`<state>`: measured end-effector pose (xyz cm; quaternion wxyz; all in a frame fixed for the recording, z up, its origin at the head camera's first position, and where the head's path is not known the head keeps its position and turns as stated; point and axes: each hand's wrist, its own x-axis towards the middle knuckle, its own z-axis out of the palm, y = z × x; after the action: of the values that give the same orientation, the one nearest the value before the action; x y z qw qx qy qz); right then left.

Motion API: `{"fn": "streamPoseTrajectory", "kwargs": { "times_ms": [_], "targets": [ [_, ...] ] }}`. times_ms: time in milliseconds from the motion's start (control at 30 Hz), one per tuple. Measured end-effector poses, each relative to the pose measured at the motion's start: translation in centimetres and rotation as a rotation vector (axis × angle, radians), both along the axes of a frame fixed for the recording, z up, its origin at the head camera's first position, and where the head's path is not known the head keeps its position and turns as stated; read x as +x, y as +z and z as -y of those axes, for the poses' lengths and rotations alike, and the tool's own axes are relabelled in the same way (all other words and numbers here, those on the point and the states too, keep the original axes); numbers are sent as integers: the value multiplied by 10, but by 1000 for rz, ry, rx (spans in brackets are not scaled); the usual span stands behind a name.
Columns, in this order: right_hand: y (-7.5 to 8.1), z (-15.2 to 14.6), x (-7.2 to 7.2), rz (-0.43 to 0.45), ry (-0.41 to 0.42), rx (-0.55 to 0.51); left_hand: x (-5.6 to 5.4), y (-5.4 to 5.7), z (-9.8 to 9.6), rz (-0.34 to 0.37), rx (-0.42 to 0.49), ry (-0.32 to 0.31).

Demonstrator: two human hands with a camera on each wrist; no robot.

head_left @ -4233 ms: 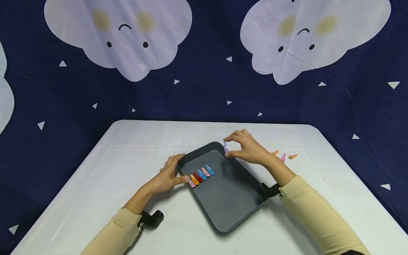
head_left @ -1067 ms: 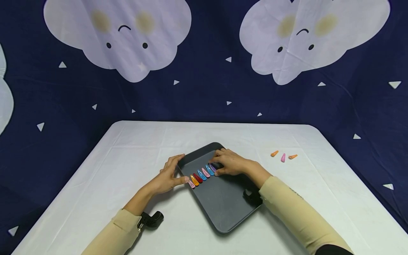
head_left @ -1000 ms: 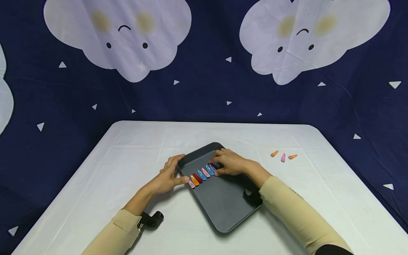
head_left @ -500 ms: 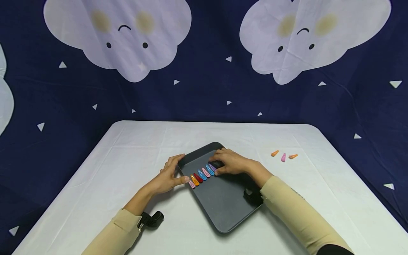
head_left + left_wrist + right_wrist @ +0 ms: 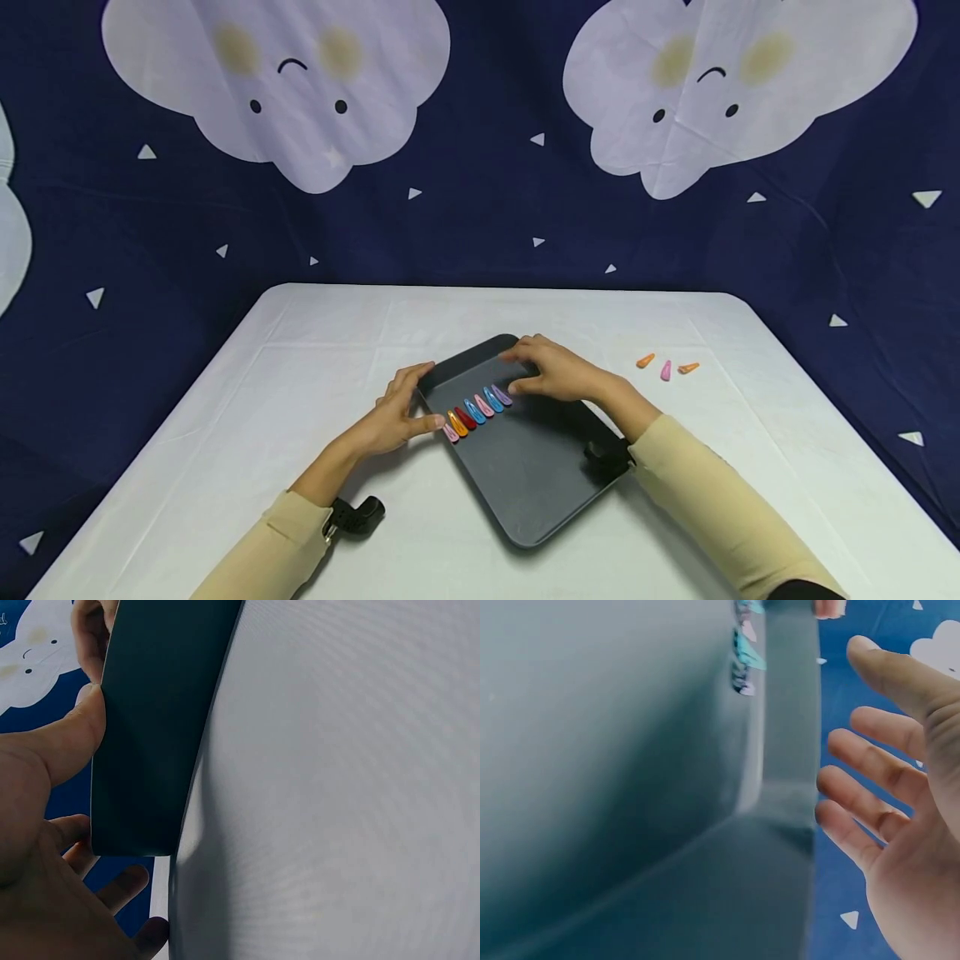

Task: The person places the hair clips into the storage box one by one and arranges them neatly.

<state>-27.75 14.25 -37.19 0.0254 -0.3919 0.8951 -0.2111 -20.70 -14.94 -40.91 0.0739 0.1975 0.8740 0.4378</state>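
Observation:
In the head view, a dark grey baking tray [image 5: 536, 475] lies askew on the table. My left hand [image 5: 393, 421] grips its left corner, the thumb over the rim and the fingers spread round the outside. Several snap hair clips lie side by side in a slanting row in the tray. A pink clip [image 5: 451, 432] is at the near end, by my left thumb, and a purple clip [image 5: 502, 395] at the far end. My right hand [image 5: 558, 371] hovers just above the purple clip, thumb and fingers parted, holding nothing.
On the white-covered table [image 5: 360, 325], right of the tray, lie an orange clip [image 5: 645, 361], a pink clip [image 5: 666, 371] and another orange clip [image 5: 688, 367]. A dark blue cloth with clouds [image 5: 480, 233] hangs behind the table.
My right hand carried the purple clip into the tray, set it at the row's far end, then let go and lifted away up and right. The left hand has stayed put.

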Motion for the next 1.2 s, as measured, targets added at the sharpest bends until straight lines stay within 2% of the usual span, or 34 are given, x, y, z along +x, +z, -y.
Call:
{"fn": "streamPoseTrajectory", "kwargs": {
  "times_ms": [300, 467, 567, 700, 933, 1200],
  "targets": [
    [20, -23, 7, -57, -108, -122, 0, 0, 0, -1, -3, 3],
    [24, -40, 7, -115, -170, -156, 0, 1, 0, 0, -3, 0],
    [23, -50, 7, -147, -221, -162, 1, 1, 0, 0, -3, 0],
    [18, -66, 5, -147, -307, -146, 1, 2, 0, -1, -3, 1],
    [8, -95, 2, -109, -432, -89, 1, 1, 0, -5, -7, -2],
    [-2, -127, -1, -90, -535, -61, 1, 0, 1, -5, -4, 2]
  ]
}}
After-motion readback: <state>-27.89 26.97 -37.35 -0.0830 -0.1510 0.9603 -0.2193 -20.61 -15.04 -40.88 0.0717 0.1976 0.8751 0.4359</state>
